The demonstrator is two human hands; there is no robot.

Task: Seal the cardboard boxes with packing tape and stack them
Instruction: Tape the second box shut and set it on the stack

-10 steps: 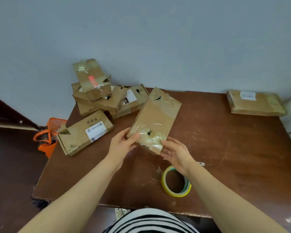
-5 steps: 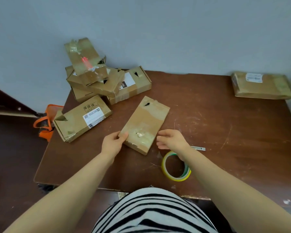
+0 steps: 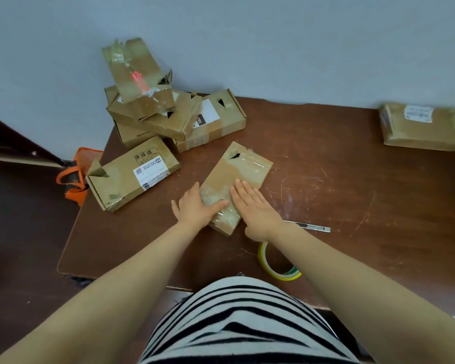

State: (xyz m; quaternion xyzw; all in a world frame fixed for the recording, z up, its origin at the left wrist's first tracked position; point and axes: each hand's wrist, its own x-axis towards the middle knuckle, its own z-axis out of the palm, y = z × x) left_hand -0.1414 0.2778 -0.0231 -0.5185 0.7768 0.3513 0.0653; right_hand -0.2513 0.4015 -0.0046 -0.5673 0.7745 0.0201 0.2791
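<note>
The flat cardboard box lies at an angle on the bench, just in front of the person, and both hands are down on its near end, where shiny clear tape covers the flap. The left hand rests at the box's left edge, its thumb reaching across the tape. The right hand lies flat on top, its fingers straight and side by side, clamped on nothing. The step in hand looks like rubbing the tape down. It is best done with firm, even strokes from the middle out toward the edges, so that wrinkles and air are pushed out, while one palm pins the light box so that it does not slide on the smooth wood. The torn hole near the far end may need a strip of its own. The roll of packing tape lies near the bench's front edge, partly hidden by the right forearm, and a utility knife lies just right of the right wrist, both within easy reach. A loose, leaning pile of boxes stands in the far left corner, with a labelled box lying in front of it, and one parcel sits well apart at the far right. The dark brown bench top is scratched and scuffed. A plain pale wall stands behind it, and an orange bag sits on the floor to the left.
</note>
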